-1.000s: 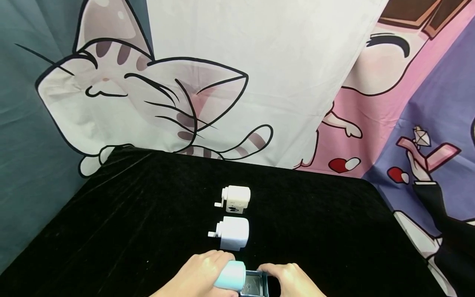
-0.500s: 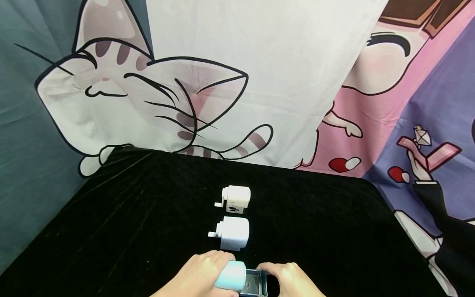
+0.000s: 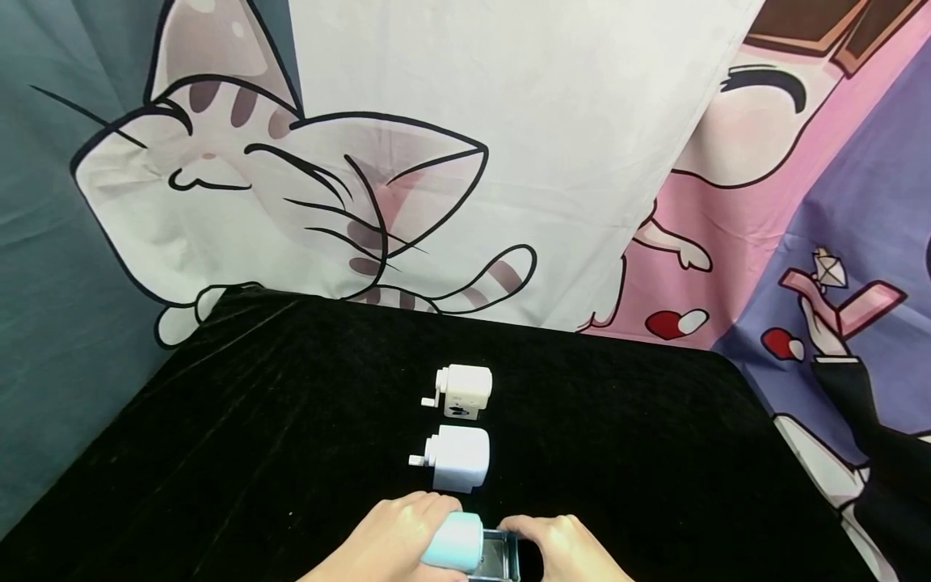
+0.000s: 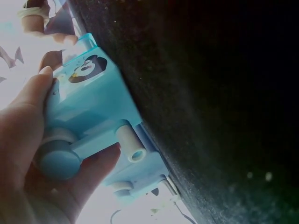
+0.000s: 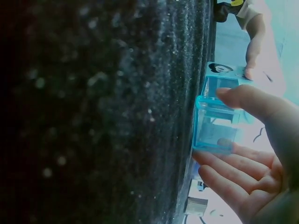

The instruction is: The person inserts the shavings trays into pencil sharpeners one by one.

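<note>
My left hand (image 3: 396,537) grips the round top of a light blue hand-crank pencil sharpener (image 3: 452,543) at the front edge of the head view. In the left wrist view the crank handle (image 4: 131,143) points toward the camera, and a penguin-like picture (image 4: 88,68) marks one side of the body. A clear blue shavings drawer (image 5: 212,133) stands partly out of the sharpener's right side. My right hand (image 3: 563,546) holds this drawer between thumb and fingers. No shavings show inside it. The lower part of the sharpener is cut off in the head view.
A pale lavender-white crank sharpener (image 3: 461,457) stands just behind my left hand. Beyond it is a cream one (image 3: 468,390) with a dark picture; both cranks point left. Black cloth (image 3: 640,453) covers the table, and a printed cartoon curtain (image 3: 567,162) hangs behind.
My right hand has shifted slightly left with the drawer, so less of the drawer sticks out of the blue sharpener. The left hand stays in place.
</note>
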Tool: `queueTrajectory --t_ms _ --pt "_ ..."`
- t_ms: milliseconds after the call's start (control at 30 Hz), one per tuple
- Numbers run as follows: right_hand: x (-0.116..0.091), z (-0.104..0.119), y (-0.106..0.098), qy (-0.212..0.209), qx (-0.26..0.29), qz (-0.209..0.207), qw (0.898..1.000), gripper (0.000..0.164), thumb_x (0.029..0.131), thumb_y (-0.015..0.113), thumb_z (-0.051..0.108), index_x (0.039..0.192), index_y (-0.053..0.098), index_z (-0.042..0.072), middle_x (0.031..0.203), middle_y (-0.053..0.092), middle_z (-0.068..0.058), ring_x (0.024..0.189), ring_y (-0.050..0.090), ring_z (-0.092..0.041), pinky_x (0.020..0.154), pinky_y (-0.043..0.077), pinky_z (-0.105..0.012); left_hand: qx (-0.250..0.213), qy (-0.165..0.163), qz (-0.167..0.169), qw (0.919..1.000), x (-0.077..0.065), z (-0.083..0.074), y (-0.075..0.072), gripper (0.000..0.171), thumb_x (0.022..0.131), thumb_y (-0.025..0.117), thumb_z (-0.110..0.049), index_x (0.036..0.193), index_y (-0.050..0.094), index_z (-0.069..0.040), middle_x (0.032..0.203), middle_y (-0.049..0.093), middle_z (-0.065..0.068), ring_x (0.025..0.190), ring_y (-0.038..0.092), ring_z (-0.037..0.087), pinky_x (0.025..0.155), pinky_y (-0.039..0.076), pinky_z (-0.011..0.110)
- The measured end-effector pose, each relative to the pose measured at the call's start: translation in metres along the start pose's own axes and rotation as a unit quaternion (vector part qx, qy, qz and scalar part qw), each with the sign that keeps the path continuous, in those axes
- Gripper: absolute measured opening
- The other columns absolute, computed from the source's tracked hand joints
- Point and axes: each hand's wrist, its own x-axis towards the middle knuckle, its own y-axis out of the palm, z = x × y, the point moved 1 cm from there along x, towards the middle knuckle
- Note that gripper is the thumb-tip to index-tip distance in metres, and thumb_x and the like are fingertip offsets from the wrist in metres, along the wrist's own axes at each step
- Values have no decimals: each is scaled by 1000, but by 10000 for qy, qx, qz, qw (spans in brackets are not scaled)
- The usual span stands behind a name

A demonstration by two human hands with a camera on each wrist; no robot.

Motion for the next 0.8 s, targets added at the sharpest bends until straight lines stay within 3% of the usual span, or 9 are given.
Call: queueTrajectory --t_ms 333,800 --pt "3 2 0 134 30 80 9999 49 75 69 47 110 57 14 96 66 8 77 57 2 67 51 -22 79 29 -47 10000 1 -1 0 49 78 60 -57 103 55 -15 89 59 -9 73 49 -1 57 43 14" --pt "10 4 3 -69 -210 61 9997 47 77 67 47 108 57 13 93 66 7 77 57 3 67 50 -20 -22 -112 57 9999 2 0 1 50 78 59 -59 102 55 -15 88 58 -10 72 49 -1 58 45 16"
